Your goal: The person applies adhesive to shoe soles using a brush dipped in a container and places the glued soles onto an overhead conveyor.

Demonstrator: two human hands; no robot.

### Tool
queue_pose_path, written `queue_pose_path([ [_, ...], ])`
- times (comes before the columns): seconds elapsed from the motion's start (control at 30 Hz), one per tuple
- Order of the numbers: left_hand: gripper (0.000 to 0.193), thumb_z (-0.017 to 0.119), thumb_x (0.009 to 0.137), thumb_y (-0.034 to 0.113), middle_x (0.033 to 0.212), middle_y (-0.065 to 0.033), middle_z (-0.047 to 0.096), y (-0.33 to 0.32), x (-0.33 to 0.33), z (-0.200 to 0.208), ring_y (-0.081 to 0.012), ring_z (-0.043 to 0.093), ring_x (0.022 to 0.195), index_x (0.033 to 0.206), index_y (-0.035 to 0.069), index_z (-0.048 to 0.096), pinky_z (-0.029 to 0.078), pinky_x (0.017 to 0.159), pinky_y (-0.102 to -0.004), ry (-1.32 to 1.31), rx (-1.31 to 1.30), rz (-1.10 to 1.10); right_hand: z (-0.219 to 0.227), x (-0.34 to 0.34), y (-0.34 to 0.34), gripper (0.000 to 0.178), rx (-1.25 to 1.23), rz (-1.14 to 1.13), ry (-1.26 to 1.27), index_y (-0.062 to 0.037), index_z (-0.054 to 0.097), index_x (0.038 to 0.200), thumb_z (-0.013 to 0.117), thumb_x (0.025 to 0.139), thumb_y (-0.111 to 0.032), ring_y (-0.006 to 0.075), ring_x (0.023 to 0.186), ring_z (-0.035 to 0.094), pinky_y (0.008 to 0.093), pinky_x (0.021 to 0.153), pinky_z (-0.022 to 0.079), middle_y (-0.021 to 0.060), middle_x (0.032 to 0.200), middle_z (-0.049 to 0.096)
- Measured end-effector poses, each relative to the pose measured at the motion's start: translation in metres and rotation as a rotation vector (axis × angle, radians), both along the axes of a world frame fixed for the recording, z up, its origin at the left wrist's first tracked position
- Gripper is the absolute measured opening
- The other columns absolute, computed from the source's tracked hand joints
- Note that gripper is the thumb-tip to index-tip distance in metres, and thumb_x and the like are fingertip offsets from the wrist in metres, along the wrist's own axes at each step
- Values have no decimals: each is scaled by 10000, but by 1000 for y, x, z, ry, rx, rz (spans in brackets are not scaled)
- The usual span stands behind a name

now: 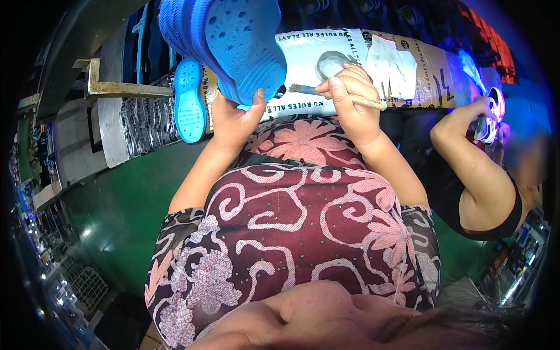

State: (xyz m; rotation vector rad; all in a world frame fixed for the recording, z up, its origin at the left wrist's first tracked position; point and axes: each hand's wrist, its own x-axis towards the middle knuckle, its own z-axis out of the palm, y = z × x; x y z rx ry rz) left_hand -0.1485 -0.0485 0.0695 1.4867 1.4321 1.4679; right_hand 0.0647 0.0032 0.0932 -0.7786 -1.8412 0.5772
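My left hand (pixel 238 119) grips the heel end of a large blue foam shoe sole (pixel 245 52), thumb on its edge. The sole is tilted up, with a holed inner face and ridged outer sides. In my right hand (pixel 354 105) is a paintbrush (pixel 306 90) with a pale wooden handle. Its bristles point left, close to the sole's heel, where a small dark spot shows; I cannot tell if they touch. Just beyond my right hand sits a round clear bowl (pixel 335 63), partly hidden by the fingers. A lighter blue insole (pixel 188 102) lies left of my left hand.
White printed sheeting and brown cardboard (pixel 429 70) cover the work surface, with a torn white paper (pixel 394 67) on top. A metal-edged frame (pixel 131 88) stands at left. At right, another person's arm (pixel 472 157) holds a shoe (pixel 490 119) under purple light. The floor (pixel 116 216) is green.
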Motion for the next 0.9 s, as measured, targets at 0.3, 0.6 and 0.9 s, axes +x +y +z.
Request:
queue_pose_path([
  [0.3, 175, 631, 737, 32, 798, -91, 635, 2, 5, -3, -128, 599, 724, 899, -6, 575, 468, 658, -261, -14, 84, 23, 3, -7, -4, 261, 72, 110, -121, -38, 620, 650, 499, 851, -152, 193, 601, 543, 368, 805, 393, 41, 625, 599],
  [0.6, 166, 628, 734, 26, 787, -93, 633, 6, 8, 0, -142, 608, 707, 892, 3, 579, 471, 647, -263, 115, 203, 47, 2, -3, -4, 244, -29, 80, 109, -42, 630, 634, 549, 833, -158, 196, 562, 524, 324, 712, 397, 49, 566, 569],
  [0.9, 223, 629, 731, 35, 808, -104, 637, 8, 9, -3, -158, 619, 738, 935, -14, 556, 475, 671, -274, 47, 172, 53, 0, -3, -5, 351, -82, 90, -10, -20, 616, 644, 442, 894, -193, 191, 600, 549, 362, 832, 393, 61, 617, 606],
])
